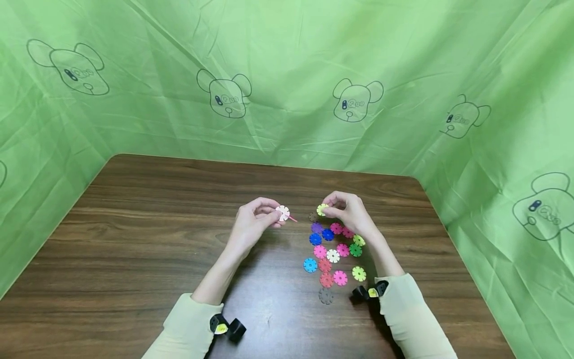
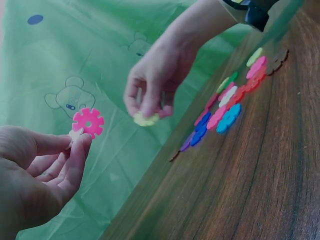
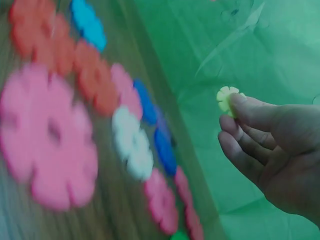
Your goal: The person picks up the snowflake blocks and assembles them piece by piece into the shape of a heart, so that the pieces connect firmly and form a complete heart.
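Observation:
My left hand (image 1: 253, 223) pinches a white notched disc (image 1: 283, 213) that is joined to a pink disc (image 2: 88, 123); in the head view the pink one shows edge-on. Between thumb and fingers, my right hand (image 1: 352, 213) holds a yellow-green notched disc (image 1: 322, 209), raised off the table. The two hands are apart, and their discs do not touch. Below my right hand, loose discs lie on the table, among them a purple one (image 1: 316, 228), a white one (image 1: 333, 256) and a light blue one (image 1: 310, 265).
The brown wooden table (image 1: 134, 239) carries the discs right of centre. Near its front lies a dark, see-through disc (image 1: 326, 296). Green cloth (image 1: 287, 60) with printed bear heads hangs behind and at both sides. Each wrist wears a black camera strap.

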`<state>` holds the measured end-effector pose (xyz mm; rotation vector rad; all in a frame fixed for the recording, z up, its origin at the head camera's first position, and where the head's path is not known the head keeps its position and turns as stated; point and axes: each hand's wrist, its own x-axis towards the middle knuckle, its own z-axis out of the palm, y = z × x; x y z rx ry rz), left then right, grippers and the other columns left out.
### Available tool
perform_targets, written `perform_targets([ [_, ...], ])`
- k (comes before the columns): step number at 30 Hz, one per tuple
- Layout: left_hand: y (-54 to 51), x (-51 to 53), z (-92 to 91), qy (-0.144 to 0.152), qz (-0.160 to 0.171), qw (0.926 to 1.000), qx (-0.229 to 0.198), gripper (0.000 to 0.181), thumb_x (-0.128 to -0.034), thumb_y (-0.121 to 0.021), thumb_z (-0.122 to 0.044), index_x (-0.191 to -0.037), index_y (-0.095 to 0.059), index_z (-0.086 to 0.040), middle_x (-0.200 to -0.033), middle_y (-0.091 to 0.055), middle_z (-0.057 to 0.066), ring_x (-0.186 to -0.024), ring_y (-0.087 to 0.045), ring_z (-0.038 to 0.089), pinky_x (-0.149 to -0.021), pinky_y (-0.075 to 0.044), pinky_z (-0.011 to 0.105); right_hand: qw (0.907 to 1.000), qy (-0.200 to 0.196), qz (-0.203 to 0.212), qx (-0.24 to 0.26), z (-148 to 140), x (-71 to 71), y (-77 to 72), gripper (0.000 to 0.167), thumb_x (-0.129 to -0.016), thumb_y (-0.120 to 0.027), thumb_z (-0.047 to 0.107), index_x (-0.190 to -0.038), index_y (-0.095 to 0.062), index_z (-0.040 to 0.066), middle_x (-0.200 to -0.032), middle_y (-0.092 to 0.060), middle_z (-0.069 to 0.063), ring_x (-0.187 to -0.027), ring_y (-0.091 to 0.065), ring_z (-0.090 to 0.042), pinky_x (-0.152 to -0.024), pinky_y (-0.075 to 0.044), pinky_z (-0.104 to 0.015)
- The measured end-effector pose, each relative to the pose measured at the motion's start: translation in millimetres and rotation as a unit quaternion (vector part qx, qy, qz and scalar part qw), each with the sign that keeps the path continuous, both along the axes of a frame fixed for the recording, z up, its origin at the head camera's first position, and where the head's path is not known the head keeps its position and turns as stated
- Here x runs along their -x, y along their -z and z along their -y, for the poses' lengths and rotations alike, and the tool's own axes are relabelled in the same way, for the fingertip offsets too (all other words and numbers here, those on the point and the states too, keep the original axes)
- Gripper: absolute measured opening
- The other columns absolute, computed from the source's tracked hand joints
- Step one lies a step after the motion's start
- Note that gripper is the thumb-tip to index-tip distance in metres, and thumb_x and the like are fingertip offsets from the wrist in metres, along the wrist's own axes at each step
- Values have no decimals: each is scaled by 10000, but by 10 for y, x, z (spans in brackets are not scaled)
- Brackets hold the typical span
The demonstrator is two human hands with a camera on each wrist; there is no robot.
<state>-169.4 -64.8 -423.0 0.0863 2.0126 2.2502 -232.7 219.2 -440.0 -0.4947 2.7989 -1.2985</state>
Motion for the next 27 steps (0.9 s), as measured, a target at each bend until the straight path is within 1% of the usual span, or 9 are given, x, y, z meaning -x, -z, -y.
perform_targets([
  [2, 4, -1, -6, 15, -17, 10000, 19, 248, -933, -688, 33, -1177, -665, 73, -995, -725, 189, -767, -742, 111, -820, -635, 362, 9995, -77, 8, 309, 48, -50, -62, 99, -917, -784, 153, -1000, -742, 122, -899, -741, -78, -769, -684, -125, -690, -574, -267],
  [6, 11, -12, -20, 32, -131, 9998, 129, 242, -934, -693, 19, -1173, -695, 57, -964, -719, 141, -769, -724, 76, -792, -631, 296, 9965, -198, 45, 805, 150, -137, -162, 103, -935, -757, 115, -1033, -743, 89, -936, -763, -117, -799, -710, -102, -741, -607, -306],
  [9, 15, -21, -32, 29, -248, 9992, 302, 241, -935, -702, -2, -1173, -721, 34, -970, -725, 148, -776, -713, 52, -780, -628, 282, 9945, -250, -11, 1013, 220, -185, -208, 114, -934, -752, 91, -1047, -743, 74, -957, -769, -139, -813, -708, -96, -746, -591, -276],
  [11, 16, -26, -43, 43, -319, 9986, 425, 240, -936, -707, -16, -1171, -734, 22, -986, -734, 171, -778, -699, 45, -770, -627, 280, 9932, -319, -48, 1119, 263, -215, -231, 119, -933, -750, 83, -1052, -742, 72, -971, -771, -147, -826, -717, -132, -737, -576, -257],
  [13, 17, -31, -52, 55, -381, 9976, 573, 239, -937, -715, -39, -1169, -747, 6, -1003, -746, 184, -767, -682, 44, -746, -618, 260, 9922, -382, -51, 1182, 305, -243, -248, 120, -930, -754, 90, -1049, -742, 86, -973, -775, -145, -825, -718, -203, -702, -556, -258],
  [17, 22, -40, -62, 61, -439, 9959, 784, 239, -935, -733, -84, -1165, -765, -28, -1032, -766, 182, -745, -656, 55, -699, -580, 212, 9905, -526, -8, 1274, 382, -290, -265, 108, -930, -759, 116, -1036, -743, 107, -960, -779, -138, -831, -713, -326, -693, -575, -310],
  [19, 28, -40, -64, 47, -433, 9954, 850, 236, -932, -739, -93, -1160, -772, -42, -1046, -773, 178, -747, -658, 58, -704, -579, 217, 9899, -577, -51, 1291, 416, -310, -269, 102, -925, -763, 119, -1025, -746, 105, -948, -779, -136, -819, -711, -334, -694, -583, -324],
  [21, 34, -39, -65, 46, -445, 9948, 913, 234, -931, -743, -97, -1157, -777, -50, -1066, -776, 173, -758, -666, 57, -720, -586, 231, 9894, -606, -125, 1311, 447, -328, -273, 94, -919, -769, 115, -1010, -749, 105, -940, -780, -122, -820, -715, -348, -699, -586, -307],
  [27, 44, -40, -72, 119, -526, 9936, 992, 238, -929, -751, -107, -1157, -778, -43, -1079, -770, 164, -770, -671, 54, -740, -586, 248, 9898, -687, -322, 1208, 506, -346, -248, 76, -906, -777, 102, -980, -761, 108, -914, -781, -91, -807, -715, -340, -691, -561, -216],
])
